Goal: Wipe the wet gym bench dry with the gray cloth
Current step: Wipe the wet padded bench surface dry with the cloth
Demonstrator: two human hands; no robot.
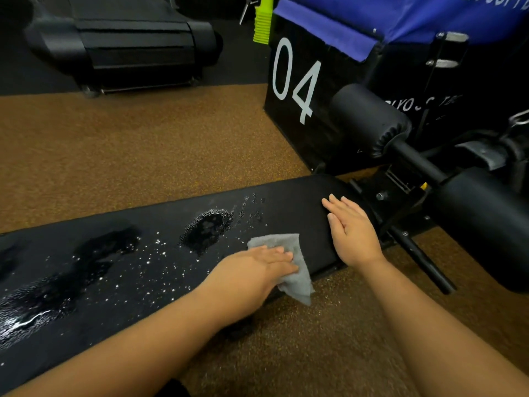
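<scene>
The black padded gym bench [160, 224] runs from the lower left to the middle right. Puddles and beads of water [206, 227] cover its middle and left parts. The gray cloth [286, 245] lies on the bench near its front edge, one corner hanging over the side. My left hand [257, 267] presses flat on the cloth with straight fingers. My right hand [352, 233] rests flat on the dry right end of the bench, fingers straight, holding nothing.
A black box marked 04 [297, 81] with a blue cover stands behind the bench's right end. Black foam rollers [369, 118] and metal frame parts sit at the right. A treadmill [128, 44] stands at the far left. Brown speckled floor [143, 144] surrounds the bench.
</scene>
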